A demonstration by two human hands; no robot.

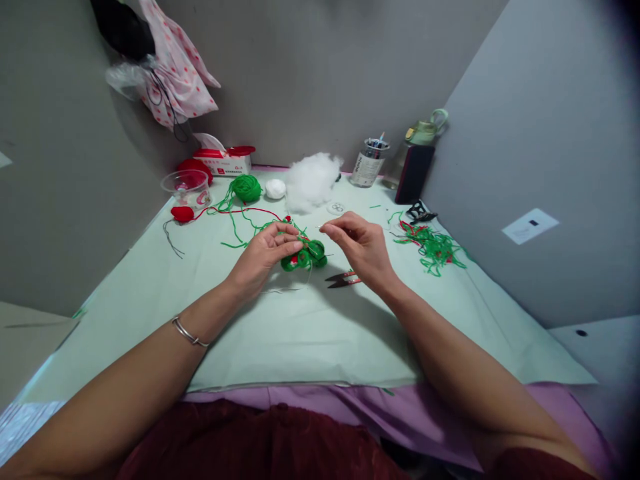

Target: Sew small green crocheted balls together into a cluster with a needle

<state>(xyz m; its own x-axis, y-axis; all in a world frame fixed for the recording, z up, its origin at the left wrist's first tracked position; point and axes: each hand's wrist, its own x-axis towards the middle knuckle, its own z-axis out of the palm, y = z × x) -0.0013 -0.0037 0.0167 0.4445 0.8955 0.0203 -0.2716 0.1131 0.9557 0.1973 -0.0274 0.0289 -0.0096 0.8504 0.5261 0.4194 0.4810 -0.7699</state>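
My left hand [265,257] is closed on a green and red crocheted piece [313,252], pinched between thumb and fingers above the table. Loose green strands and a pale thread hang about the piece. To the right of it, my right hand [363,247] is closed in a pinch on a thin, pale needle [319,227], most of it hidden by the fingers. Thread snips [343,280] with dark blades and red handles lie below my right hand, partly covered by it. Thin pale strands [283,290] lie on the cloth beneath my left hand.
Behind are a green yarn ball [247,189], white stuffing [313,181], a clear tub [187,190], a tissue box [225,162], a pen can [369,163], a bottle [425,132] and a dark phone [415,173]. Yarn scraps [435,250] lie right; walls enclose the table.
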